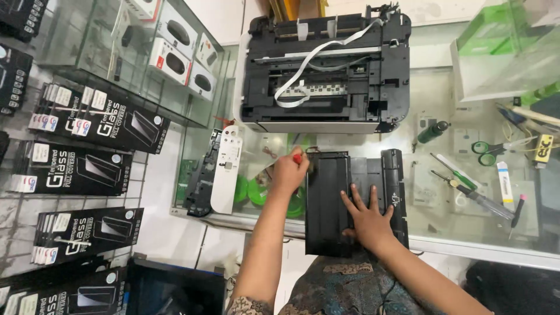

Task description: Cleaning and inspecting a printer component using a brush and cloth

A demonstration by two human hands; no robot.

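A black printer cover panel [328,204] lies flat on the glass counter [443,233] in front of me. My right hand [367,217] presses flat on the panel's right side, fingers spread. My left hand [288,172] is closed around a red-handled screwdriver [298,157] at the panel's upper left corner. Beyond them stands an opened printer [326,67] with its top off, showing a white ribbon cable [303,64].
A white control strip [226,169] and a black part lie at left. Screwdrivers [466,186], green-handled scissors [490,150], a dark green bottle [433,132] and a marker lie at right. Black boxed screen protectors [87,169] hang on a rack at left.
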